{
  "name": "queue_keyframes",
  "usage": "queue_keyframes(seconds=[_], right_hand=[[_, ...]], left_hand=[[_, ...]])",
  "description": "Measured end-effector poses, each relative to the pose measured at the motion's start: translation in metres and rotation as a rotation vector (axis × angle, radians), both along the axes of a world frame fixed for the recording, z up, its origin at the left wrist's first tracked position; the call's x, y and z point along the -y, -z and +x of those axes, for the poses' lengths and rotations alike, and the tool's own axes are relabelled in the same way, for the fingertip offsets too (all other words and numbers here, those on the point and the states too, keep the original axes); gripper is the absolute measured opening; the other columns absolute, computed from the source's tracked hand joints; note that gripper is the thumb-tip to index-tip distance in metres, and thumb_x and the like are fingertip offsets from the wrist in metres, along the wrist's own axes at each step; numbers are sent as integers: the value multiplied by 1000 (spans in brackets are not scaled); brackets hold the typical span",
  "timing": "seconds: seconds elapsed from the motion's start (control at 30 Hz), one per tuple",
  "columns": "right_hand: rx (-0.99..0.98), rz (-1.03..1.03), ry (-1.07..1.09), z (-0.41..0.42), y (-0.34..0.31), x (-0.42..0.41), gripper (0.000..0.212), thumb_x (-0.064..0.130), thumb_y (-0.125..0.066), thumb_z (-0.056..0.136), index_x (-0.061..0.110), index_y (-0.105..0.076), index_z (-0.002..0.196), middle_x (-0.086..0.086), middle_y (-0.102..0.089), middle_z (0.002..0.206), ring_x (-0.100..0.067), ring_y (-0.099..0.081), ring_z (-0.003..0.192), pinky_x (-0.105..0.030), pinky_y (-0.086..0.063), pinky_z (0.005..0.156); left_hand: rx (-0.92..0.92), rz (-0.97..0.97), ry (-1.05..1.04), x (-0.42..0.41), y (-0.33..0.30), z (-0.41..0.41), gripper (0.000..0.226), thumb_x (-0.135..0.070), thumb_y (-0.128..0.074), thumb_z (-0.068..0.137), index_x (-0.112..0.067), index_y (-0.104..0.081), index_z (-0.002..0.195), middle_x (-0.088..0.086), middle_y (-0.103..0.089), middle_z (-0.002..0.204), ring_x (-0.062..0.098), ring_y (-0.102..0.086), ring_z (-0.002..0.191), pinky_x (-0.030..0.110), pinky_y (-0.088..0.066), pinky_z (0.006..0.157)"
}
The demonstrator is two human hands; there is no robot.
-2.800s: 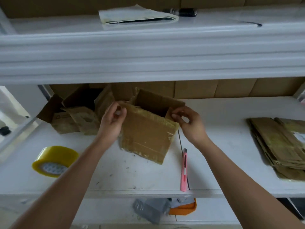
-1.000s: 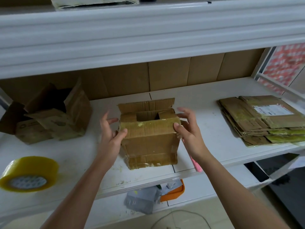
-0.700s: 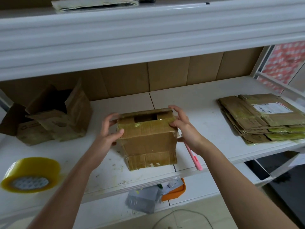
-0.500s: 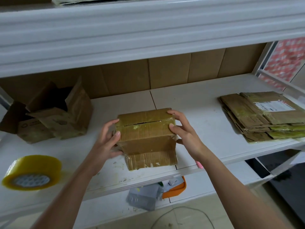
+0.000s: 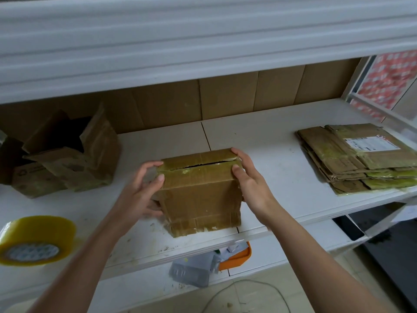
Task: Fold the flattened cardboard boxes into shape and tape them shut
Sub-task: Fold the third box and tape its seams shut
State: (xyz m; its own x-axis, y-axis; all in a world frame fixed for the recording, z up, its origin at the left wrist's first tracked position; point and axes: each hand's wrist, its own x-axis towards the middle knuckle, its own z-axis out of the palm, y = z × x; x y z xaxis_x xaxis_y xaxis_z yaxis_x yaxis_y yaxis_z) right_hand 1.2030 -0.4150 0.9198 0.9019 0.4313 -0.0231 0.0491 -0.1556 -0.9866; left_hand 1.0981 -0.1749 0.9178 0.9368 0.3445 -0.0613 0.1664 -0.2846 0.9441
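Both hands, left hand (image 5: 141, 188) and right hand (image 5: 249, 184), are gripping the box (image 5: 198, 190) near the shelf's (image 5: 270, 141) front edge, pressing its flaps closed; taping is remaining, the tape roll (image 5: 33, 240) lying untouched at the left edge.

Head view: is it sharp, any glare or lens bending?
Head view: the brown cardboard box between the hands is sharp; the yellow tape roll at the left edge is soft; the white upper shelf bows from wide-angle distortion; mild sheen on old tape, no harsh glare.

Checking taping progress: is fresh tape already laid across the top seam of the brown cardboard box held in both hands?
No: the brown cardboard box shows an open dark slit between its flaps, and the yellow tape roll lies apart.
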Motion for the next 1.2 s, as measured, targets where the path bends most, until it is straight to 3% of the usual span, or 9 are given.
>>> queue_keyframes(seconds=[0.23, 0.33, 0.4, 0.57, 0.67, 0.83, 1.0, 1.13, 1.2], right_hand=[[-43, -54, 24, 7, 8, 7, 34, 33, -31, 105, 54, -40, 130, 21, -53, 113, -2, -51, 104, -22, -43, 84], [-61, 85, 43, 11, 17, 6, 39, 21, -35, 105, 51, -47, 127, 20, -57, 119, -11, -58, 109, -30, -50, 92], [-61, 169, 47, 7, 26, 4, 42, 15, -35, 105, 45, -46, 132, 21, -57, 120, -10, -59, 108, -31, -50, 91], [48, 62, 140, -2, 43, -18, 38, 31, -29, 106, 57, -35, 133, 20, -41, 142, -9, -41, 131, -41, -35, 114], [54, 33, 168, 0, 44, -20, 37, 33, -26, 106, 58, -32, 133, 21, -40, 137, -6, -41, 128, -34, -33, 114], [37, 69, 202, 25, 48, 4, 39, 30, -29, 106, 41, -43, 141, 13, -46, 144, -11, -42, 134, -40, -33, 116], [64, 26, 243, 47, 46, 31, 39, 35, -25, 106, 49, -41, 138, 27, -45, 129, -10, -44, 124, -44, -38, 111], [190, -23, 221, 44, 51, 31, 40, 33, -25, 106, 45, -34, 143, 21, -47, 136, 3, -48, 116, -22, -38, 106], [247, -28, 189, 40, 57, 27, 39, 33, -26, 106, 39, -38, 143, 37, -47, 127, 15, -48, 111, -6, -38, 94]], left_hand=[[-88, -5, 21, 12, 14, 4, 22, -31, -57, 97, -50, -53, 108, 11, -73, 95, 29, -73, 72, 44, -62, 66], [-10, 35, -17, 17, 20, 10, 30, -26, -56, 98, -51, -50, 114, 23, -69, 99, 32, -71, 86, 49, -60, 80], [32, 36, -46, 18, 24, 12, 36, -23, -58, 97, -52, -49, 116, 9, -73, 102, 26, -73, 87, 49, -60, 81], [9, 73, -39, 3, 27, 15, 32, -35, -59, 93, -57, -50, 114, 6, -73, 99, 23, -72, 91, 40, -61, 75], [-28, 112, -20, 2, 26, 21, 29, -41, -57, 93, -59, -48, 113, 20, -69, 97, 28, -70, 90, 38, -62, 73], [-1, 121, 16, 24, 25, 29, 40, -59, -57, 77, -55, -49, 116, -1, -67, 88, 14, -70, 87, 23, -59, 63], [45, 110, 79, 58, 27, 45, 31, -48, -61, 87, -57, -48, 113, -8, -69, 98, -2, -68, 86, 16, -54, 58], [37, 127, 72, 52, 23, 50, 28, -45, -61, 88, -58, -50, 111, 2, -71, 87, 5, -70, 82, 19, -56, 57], [26, 135, 63, 45, 24, 47, 29, -48, -60, 87, -61, -50, 111, 0, -69, 95, 7, -70, 84, 20, -57, 59]])
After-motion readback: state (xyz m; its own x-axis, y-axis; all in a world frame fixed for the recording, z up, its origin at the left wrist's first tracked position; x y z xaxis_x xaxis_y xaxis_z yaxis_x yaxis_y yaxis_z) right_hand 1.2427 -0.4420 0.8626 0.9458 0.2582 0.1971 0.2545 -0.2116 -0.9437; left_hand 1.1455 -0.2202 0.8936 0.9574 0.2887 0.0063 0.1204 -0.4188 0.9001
